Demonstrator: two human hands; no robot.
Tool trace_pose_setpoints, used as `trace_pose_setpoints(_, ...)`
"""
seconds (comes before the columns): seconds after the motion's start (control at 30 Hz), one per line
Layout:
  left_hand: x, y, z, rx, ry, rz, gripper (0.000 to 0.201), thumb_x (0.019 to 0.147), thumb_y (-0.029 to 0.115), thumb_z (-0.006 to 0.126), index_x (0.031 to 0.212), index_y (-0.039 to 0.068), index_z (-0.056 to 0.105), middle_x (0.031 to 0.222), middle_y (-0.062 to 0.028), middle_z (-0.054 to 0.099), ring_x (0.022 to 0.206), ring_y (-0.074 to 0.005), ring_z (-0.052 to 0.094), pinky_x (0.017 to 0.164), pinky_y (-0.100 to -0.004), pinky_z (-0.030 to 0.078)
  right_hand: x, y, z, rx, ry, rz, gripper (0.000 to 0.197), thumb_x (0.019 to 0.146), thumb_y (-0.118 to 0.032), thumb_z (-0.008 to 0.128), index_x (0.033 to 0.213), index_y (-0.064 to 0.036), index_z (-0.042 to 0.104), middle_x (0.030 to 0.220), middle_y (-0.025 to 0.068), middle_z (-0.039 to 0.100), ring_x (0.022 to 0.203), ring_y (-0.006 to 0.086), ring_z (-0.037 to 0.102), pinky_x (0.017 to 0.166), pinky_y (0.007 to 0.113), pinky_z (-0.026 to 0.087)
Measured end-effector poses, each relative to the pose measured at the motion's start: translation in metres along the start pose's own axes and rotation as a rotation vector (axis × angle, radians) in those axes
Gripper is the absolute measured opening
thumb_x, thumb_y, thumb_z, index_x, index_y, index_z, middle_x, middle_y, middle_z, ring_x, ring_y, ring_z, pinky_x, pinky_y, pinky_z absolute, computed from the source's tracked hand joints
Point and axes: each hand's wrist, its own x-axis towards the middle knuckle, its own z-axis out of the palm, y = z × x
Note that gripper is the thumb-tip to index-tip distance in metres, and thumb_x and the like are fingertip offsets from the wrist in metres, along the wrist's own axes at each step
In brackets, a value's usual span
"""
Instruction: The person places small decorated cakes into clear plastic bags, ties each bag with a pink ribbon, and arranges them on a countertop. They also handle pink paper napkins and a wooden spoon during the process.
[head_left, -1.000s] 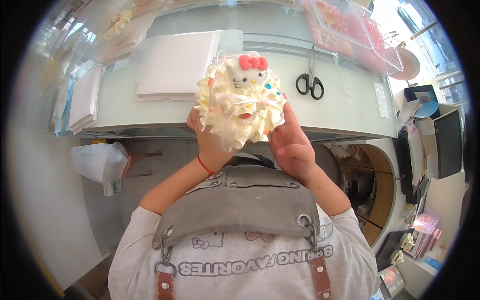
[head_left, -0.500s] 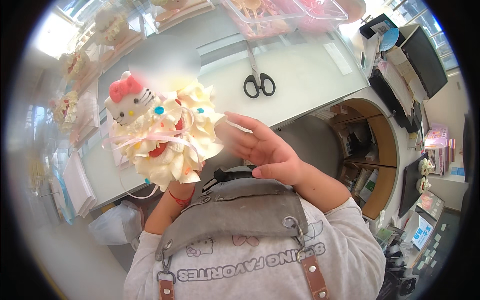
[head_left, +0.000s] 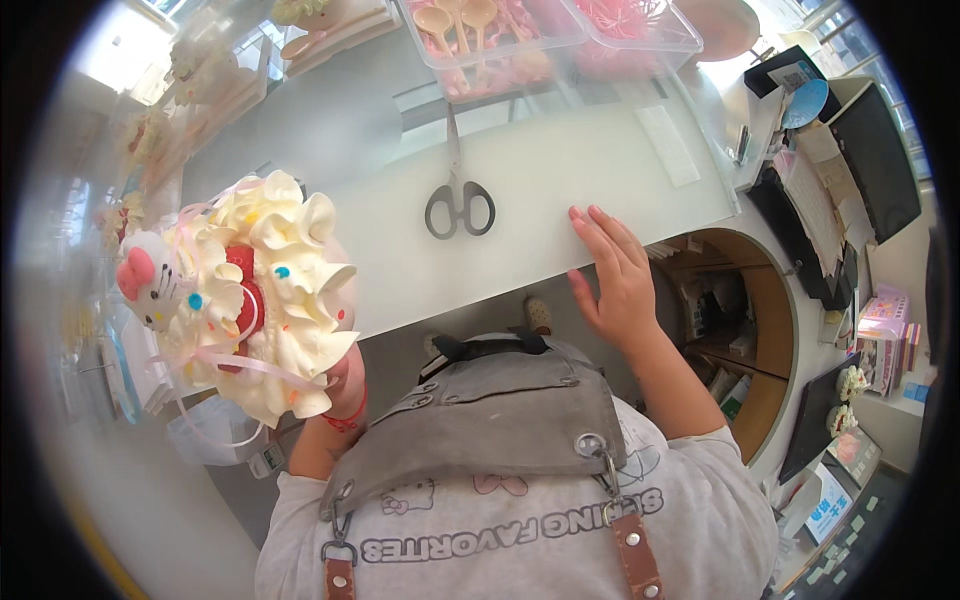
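My left hand [head_left: 345, 378] holds up a cream-frosted cake [head_left: 270, 290] at the left, and most of its fingers are hidden behind the ruffled, pale-yellow cream. Red pieces, blue and orange dots and a thin pink ribbon [head_left: 240, 358] decorate the cake. A white cat figure [head_left: 152, 282] with a pink bow sits on its left side. Over the front edge of the table, my right hand [head_left: 618, 280] is open and holds nothing, with fingers stretched away from me. Black-handled scissors [head_left: 460, 208] lie on the table [head_left: 560, 160] between my hands.
Clear boxes stand at the far edge, one with wooden spoons [head_left: 455, 25] and pink filling, another with pink shreds [head_left: 625, 30]. Similar decorated pieces line the left side. A keyboard [head_left: 805, 205] and monitor [head_left: 875, 160] stand at the right, above a curved wooden shelf [head_left: 765, 300].
My left hand has carried the cake left and turned it. My right hand has moved away from the cake to the right. The view has shifted a little.
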Motion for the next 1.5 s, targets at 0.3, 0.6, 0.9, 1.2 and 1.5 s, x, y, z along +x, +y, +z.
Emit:
trace_pose_setpoints(0.3,-0.053,-0.036,0.041,0.018,0.206,0.044,0.086,0.079,0.047,0.072,0.146,0.016,0.028,0.150,0.0027,0.030,0.138,-0.0193,0.027,0.115,-0.0404,0.020,-0.003,0.063,-0.019,0.288,-0.021,-0.342,0.040,0.070,0.002,0.063,0.110,-0.0008,0.059,0.106,0.0105,0.065,0.100,0.0281,0.061,0.086,0.041,0.049)
trace_pose_setpoints(0.6,-0.043,0.026,0.107,0.249,0.332,0.148,0.096,0.078,0.054,0.069,0.147,0.009,0.020,0.149,-0.0166,0.029,0.134,-0.0363,0.035,0.113,-0.0446,0.027,0.040,0.080,-0.033,0.465,-0.187,-0.364,0.070,0.065,-0.010,0.077,0.127,-0.0001,0.046,0.116,0.0162,0.057,0.101,0.0338,0.057,0.086,0.043,0.044)
trace_pose_setpoints(0.9,-0.058,0.034,0.101,0.225,0.338,0.179,0.099,0.077,0.056,0.069,0.148,0.010,0.018,0.149,-0.0166,0.028,0.134,-0.0373,0.035,0.113,-0.0447,0.029,0.037,0.070,-0.035,0.337,-0.293,-0.312,0.099,0.064,-0.017,0.082,0.142,0.0003,0.025,0.133,0.0092,0.054,0.113,0.0313,0.054,0.102,0.045,0.039)
trace_pose_setpoints(1.2,-0.053,0.036,0.088,0.175,0.282,0.195,0.102,0.076,0.059,0.069,0.148,0.010,0.016,0.150,-0.0166,0.027,0.133,-0.0383,0.035,0.112,-0.0447,0.030,0.007,0.077,-0.018,0.484,-0.086,-0.221,0.081,0.069,0.003,0.074,0.139,-0.0077,0.035,0.112,0.0076,0.065,0.102,0.0294,0.060,0.086,0.039,0.049)
trace_pose_setpoints(1.5,-0.035,0.036,0.079,0.113,0.205,0.196,0.105,0.075,0.061,0.068,0.149,0.011,0.013,0.150,-0.0166,0.026,0.133,-0.0393,0.035,0.112,-0.0447,0.031,0.006,0.067,-0.021,0.450,0.002,-0.196,0.077,0.069,0.006,0.074,0.136,-0.0069,0.039,0.104,0.0083,0.067,0.099,0.0296,0.061,0.085,0.038,0.050)
